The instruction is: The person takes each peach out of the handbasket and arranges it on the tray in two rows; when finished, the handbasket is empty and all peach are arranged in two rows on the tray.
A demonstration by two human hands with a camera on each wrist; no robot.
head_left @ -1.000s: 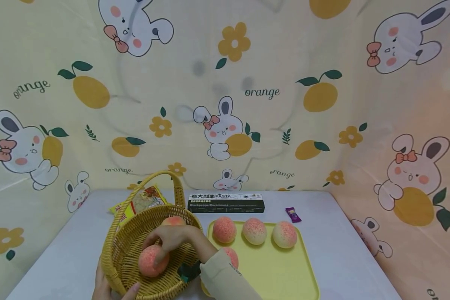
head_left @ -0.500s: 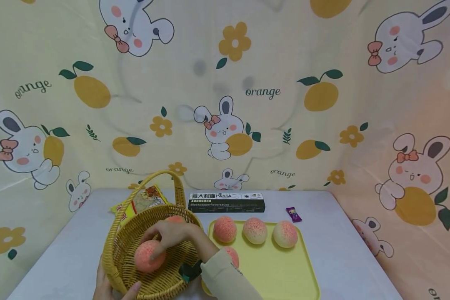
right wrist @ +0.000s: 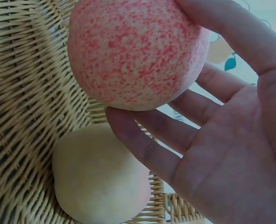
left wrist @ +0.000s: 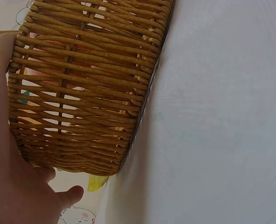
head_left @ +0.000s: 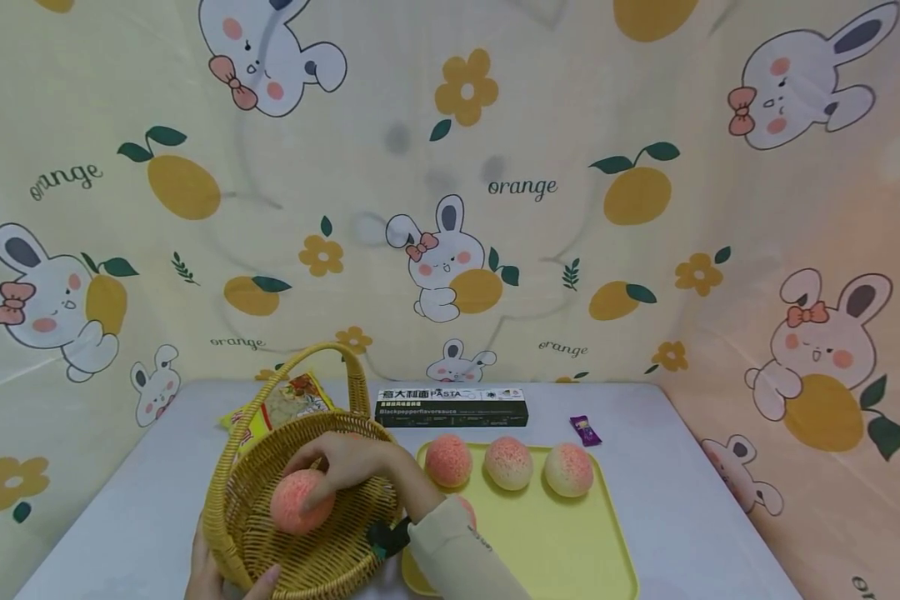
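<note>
Right hand (head_left: 348, 468) reaches into the wicker basket (head_left: 228, 483) near the bench's (head_left: 690, 492) front-left corner. Its fingers (right wrist: 142, 140) and thumb curl round a pink-speckled peach (head_left: 302, 500), held just above the basket floor; the wrist view shows the grip from below, fruit resting on the fingertips. A second, paler peach (right wrist: 98, 179) lies in the basket under that hand, against the woven wall.

Left hand (head_left: 213, 575) is at the basket's near side, fingers wrapped against the outer weave, thumb over the rim; the basket is tilted slightly toward the person.

Yellow tray (head_left: 570, 550) sits just right of the basket, touching or nearly so. Three peaches in a row along its far edge: left peach (head_left: 448, 460), middle peach (head_left: 508, 462), right peach (head_left: 568, 469). A fourth is mostly hidden behind the cream sleeve (head_left: 457, 558).

Along the far edge of the bench: black pasta box (head_left: 452, 406), a yellow snack packet (head_left: 285, 404) behind the basket handle, a small purple candy wrapper (head_left: 586, 430).
</note>
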